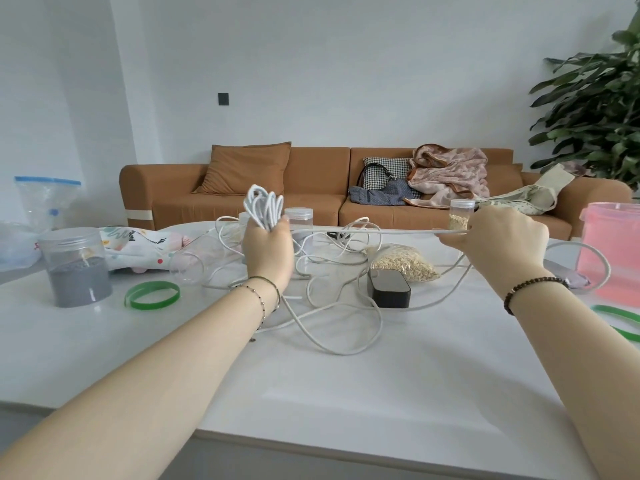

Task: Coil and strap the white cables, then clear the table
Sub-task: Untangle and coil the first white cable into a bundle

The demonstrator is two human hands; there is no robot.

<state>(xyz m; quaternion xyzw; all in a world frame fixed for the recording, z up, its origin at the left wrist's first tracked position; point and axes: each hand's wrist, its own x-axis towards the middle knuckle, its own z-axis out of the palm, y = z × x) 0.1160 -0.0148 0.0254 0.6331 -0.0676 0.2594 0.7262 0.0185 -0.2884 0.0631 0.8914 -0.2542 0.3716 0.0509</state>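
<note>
White cable (363,231) runs taut and almost level between the two hands, its long axis left to right above the desk (346,393). The left hand (268,247) grips a small coil (263,206) of finished loops that stands up out of the fist. The right hand (502,237) is closed round the strand, well apart from the coil. From there the slack drops to a loose tangle (332,323) on the desk between the forearms.

The next loop, I judge, means carrying the right hand across to the left. A green strap (152,294) lies nearer the left hand; a second strap (613,315) is cut off at the right edge. Most fingers (453,241) curl away from view. Whether the tangle is one cable or several is hard to tell.
</note>
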